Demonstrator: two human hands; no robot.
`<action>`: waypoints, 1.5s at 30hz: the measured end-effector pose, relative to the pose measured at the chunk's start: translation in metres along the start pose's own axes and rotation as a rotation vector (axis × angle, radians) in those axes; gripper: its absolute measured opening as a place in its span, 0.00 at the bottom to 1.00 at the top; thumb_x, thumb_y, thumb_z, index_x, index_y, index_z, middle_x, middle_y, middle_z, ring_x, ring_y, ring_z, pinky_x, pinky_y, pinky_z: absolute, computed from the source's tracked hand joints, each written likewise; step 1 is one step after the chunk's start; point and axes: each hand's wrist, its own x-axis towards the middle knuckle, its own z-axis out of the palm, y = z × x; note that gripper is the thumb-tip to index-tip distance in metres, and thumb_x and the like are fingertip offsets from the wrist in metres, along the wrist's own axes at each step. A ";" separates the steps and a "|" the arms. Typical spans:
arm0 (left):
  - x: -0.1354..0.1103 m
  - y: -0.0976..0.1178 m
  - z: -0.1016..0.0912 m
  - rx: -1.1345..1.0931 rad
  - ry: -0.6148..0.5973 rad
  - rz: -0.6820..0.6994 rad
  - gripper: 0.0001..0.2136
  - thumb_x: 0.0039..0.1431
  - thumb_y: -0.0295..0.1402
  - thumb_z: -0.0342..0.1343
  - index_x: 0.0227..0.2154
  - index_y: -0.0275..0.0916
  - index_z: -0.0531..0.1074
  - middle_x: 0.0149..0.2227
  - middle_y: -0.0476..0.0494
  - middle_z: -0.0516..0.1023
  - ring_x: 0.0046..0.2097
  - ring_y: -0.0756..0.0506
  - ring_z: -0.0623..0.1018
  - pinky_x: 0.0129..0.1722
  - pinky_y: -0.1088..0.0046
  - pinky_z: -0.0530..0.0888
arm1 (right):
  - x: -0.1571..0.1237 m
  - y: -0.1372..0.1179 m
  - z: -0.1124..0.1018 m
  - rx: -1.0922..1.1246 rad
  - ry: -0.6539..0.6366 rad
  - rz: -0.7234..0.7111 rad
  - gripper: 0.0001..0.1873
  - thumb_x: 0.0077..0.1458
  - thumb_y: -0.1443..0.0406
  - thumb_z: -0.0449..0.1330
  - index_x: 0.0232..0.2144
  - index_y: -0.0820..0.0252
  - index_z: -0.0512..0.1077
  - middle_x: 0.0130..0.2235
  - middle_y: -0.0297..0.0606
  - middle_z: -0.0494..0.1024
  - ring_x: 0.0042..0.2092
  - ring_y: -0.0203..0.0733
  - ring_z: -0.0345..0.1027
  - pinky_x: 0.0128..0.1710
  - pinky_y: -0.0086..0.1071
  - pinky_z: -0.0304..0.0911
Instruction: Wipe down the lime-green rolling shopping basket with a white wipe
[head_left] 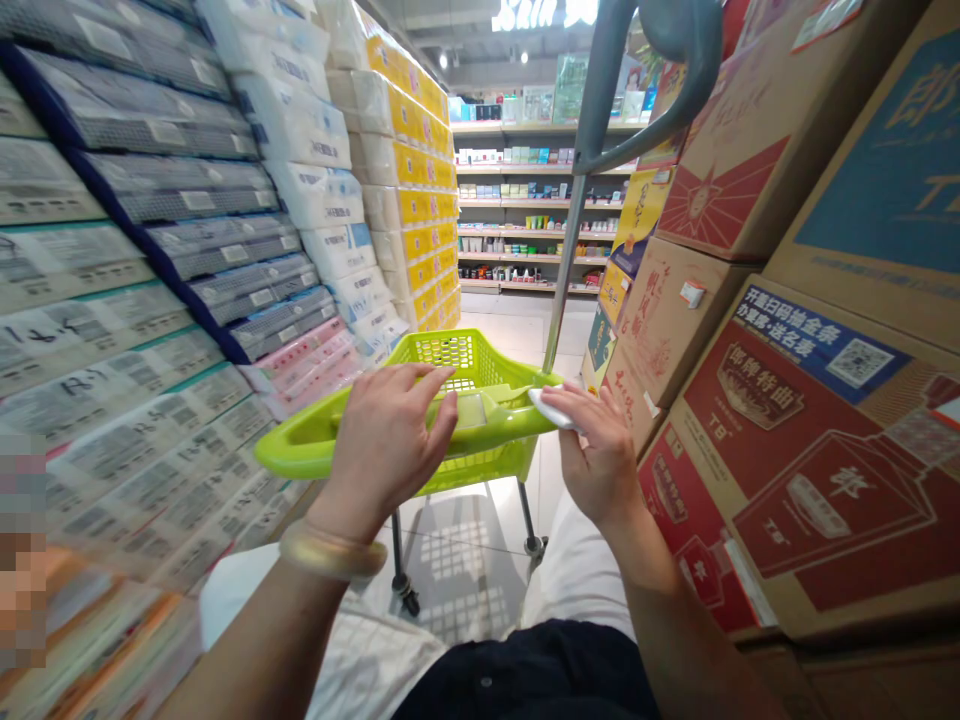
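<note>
A lime-green shopping cart [517, 460] with a perforated basket stands in front of me. My left hand [394, 435] rests over the left part of its handle [300, 440], thumb on the near side and index finger pointing right; the other fingertips are hidden beyond the handle. In my right hand [596, 435] is a folded white cloth [551, 408], perhaps a tissue, pressed on the handle's right end under the fingers. Close to that end rises a metal pole [564, 270] with a grey looped top [637, 150].
Stacked tissue packs [322, 210] and yellow-banded packs [420, 170] line the left side. Cardboard cartons [697, 340] are piled close on the right. Shelves of small goods [517, 200] stand at the back. Pale floor tiles [480, 530] show under the cart, between its wheeled legs.
</note>
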 end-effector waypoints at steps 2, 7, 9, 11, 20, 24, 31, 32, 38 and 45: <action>0.009 0.011 0.006 0.034 -0.044 0.012 0.20 0.66 0.38 0.41 0.49 0.37 0.75 0.47 0.38 0.79 0.49 0.37 0.76 0.50 0.57 0.68 | 0.002 0.005 -0.001 -0.051 0.037 0.052 0.19 0.57 0.74 0.51 0.44 0.52 0.76 0.47 0.36 0.82 0.56 0.49 0.72 0.63 0.55 0.51; 0.025 0.030 0.022 0.144 -0.158 0.044 0.19 0.67 0.36 0.40 0.39 0.36 0.77 0.40 0.36 0.81 0.43 0.38 0.77 0.43 0.59 0.69 | 0.001 -0.011 0.011 0.008 -0.106 -0.060 0.23 0.57 0.76 0.50 0.46 0.51 0.75 0.50 0.34 0.81 0.58 0.44 0.70 0.65 0.50 0.48; 0.027 0.033 0.028 0.177 -0.191 0.043 0.19 0.67 0.36 0.39 0.35 0.37 0.76 0.37 0.36 0.81 0.40 0.38 0.78 0.40 0.60 0.68 | 0.002 -0.010 0.014 0.014 -0.101 -0.066 0.23 0.56 0.76 0.49 0.46 0.51 0.75 0.50 0.33 0.81 0.58 0.43 0.70 0.65 0.49 0.47; 0.028 0.034 0.033 0.192 -0.194 0.040 0.20 0.67 0.37 0.39 0.33 0.37 0.76 0.35 0.37 0.81 0.38 0.37 0.78 0.39 0.60 0.67 | 0.003 -0.001 0.013 -0.018 -0.040 -0.012 0.22 0.56 0.76 0.50 0.45 0.51 0.76 0.49 0.34 0.81 0.58 0.45 0.70 0.65 0.50 0.48; 0.022 0.036 0.035 0.170 -0.119 0.057 0.19 0.66 0.37 0.40 0.31 0.37 0.76 0.34 0.37 0.81 0.39 0.37 0.77 0.39 0.59 0.66 | -0.006 -0.007 0.012 0.025 -0.031 -0.048 0.21 0.58 0.74 0.49 0.45 0.52 0.76 0.49 0.36 0.81 0.58 0.45 0.69 0.65 0.49 0.49; 0.016 0.032 0.029 0.151 -0.126 0.076 0.21 0.67 0.38 0.40 0.32 0.37 0.77 0.34 0.37 0.81 0.39 0.37 0.77 0.40 0.59 0.67 | -0.009 0.004 0.007 0.015 0.035 -0.009 0.19 0.59 0.73 0.50 0.44 0.52 0.76 0.48 0.36 0.81 0.58 0.46 0.70 0.65 0.51 0.47; 0.010 0.024 0.022 0.121 -0.112 0.102 0.19 0.65 0.38 0.42 0.35 0.38 0.79 0.34 0.37 0.82 0.40 0.39 0.77 0.41 0.59 0.68 | -0.015 0.005 -0.006 0.060 0.054 -0.015 0.17 0.58 0.72 0.52 0.43 0.51 0.76 0.48 0.35 0.82 0.57 0.46 0.70 0.65 0.51 0.49; 0.009 0.023 0.022 0.125 -0.113 0.105 0.19 0.65 0.38 0.42 0.36 0.38 0.79 0.34 0.38 0.82 0.40 0.39 0.77 0.42 0.59 0.68 | -0.016 0.002 -0.006 0.076 0.021 -0.048 0.17 0.59 0.73 0.52 0.43 0.51 0.76 0.47 0.35 0.82 0.57 0.45 0.71 0.65 0.49 0.48; 0.006 0.015 0.018 0.123 -0.154 0.095 0.19 0.65 0.38 0.42 0.38 0.39 0.79 0.36 0.39 0.83 0.42 0.38 0.77 0.44 0.58 0.69 | -0.017 0.018 -0.005 0.058 0.137 0.024 0.15 0.61 0.71 0.53 0.42 0.51 0.76 0.47 0.35 0.82 0.56 0.47 0.72 0.64 0.51 0.50; 0.004 0.007 0.019 0.109 -0.132 0.104 0.18 0.65 0.38 0.43 0.39 0.39 0.79 0.38 0.42 0.83 0.43 0.39 0.78 0.45 0.59 0.69 | -0.025 0.001 0.000 0.109 0.035 -0.121 0.19 0.60 0.73 0.51 0.45 0.51 0.76 0.48 0.36 0.82 0.58 0.46 0.69 0.64 0.50 0.52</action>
